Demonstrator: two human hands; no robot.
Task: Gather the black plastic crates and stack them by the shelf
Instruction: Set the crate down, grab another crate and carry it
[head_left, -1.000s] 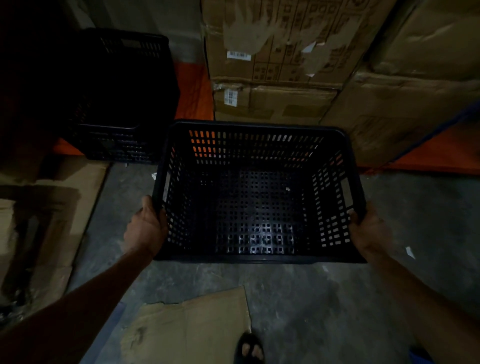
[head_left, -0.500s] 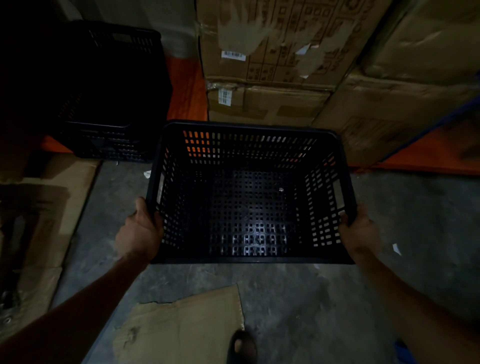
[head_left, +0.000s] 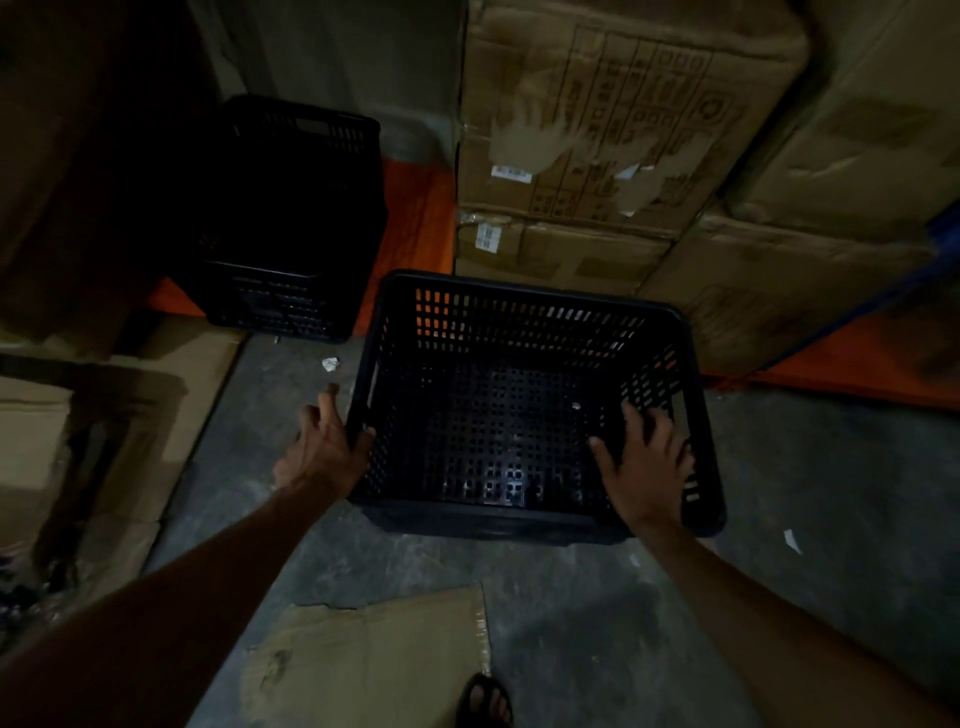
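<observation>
Now the perforated black crate (head_left: 524, 410) sits centre frame, apparently on the concrete floor (head_left: 810, 493), in front of stacked cardboard boxes (head_left: 613, 130). The left hand (head_left: 324, 452) has its grip hooked on the crate's left rim, thumb inside and fingers loose outside. The right hand (head_left: 647, 467) is spread open over the right wall, gripping nothing. A second black crate (head_left: 291, 218) stands at upper left of the frame, on the orange shelf base (head_left: 415, 213), well apart from the first. With only one loose hold, lifting could tip the crate or let it slip. In this dim light, a corner could also catch the boxes.
</observation>
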